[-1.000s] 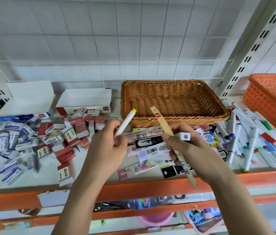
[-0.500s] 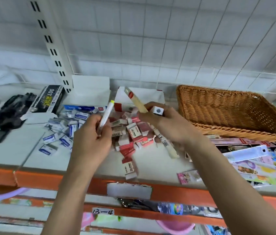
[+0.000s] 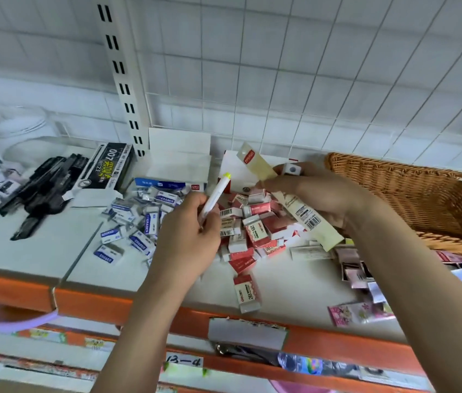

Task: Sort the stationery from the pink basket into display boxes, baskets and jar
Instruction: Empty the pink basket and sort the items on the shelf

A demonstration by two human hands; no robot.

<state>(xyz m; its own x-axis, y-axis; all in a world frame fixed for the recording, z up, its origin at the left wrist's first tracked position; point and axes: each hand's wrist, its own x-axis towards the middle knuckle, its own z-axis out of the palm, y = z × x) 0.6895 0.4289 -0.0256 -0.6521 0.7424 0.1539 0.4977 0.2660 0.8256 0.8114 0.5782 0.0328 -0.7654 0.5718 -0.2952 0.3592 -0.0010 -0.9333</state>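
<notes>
My left hand (image 3: 188,236) grips a white pen with a yellow tip (image 3: 215,197), held upright above the shelf. My right hand (image 3: 320,198) holds a long cream packaged strip (image 3: 289,199) with a barcode, tilted, plus a small white marker end (image 3: 292,169) between its fingers. Below both hands lie red-and-white eraser boxes (image 3: 258,234) and blue-and-white eraser boxes (image 3: 136,222), scattered on the white shelf (image 3: 39,251). A brown wicker basket (image 3: 411,199) stands to the right. A pink basket's rim (image 3: 11,321) shows at the lower left.
Two open white display boxes (image 3: 180,157) stand against the wire-grid back wall. A black pen box (image 3: 107,165) and black pens (image 3: 42,191) lie at the left. Pink packaged items (image 3: 363,312) sit at the right front. The shelf's orange front edge (image 3: 87,302) runs below.
My view has swung left from the wicker basket toward the eraser piles and black pens. Both hands keep their items and have travelled left over the erasers.
</notes>
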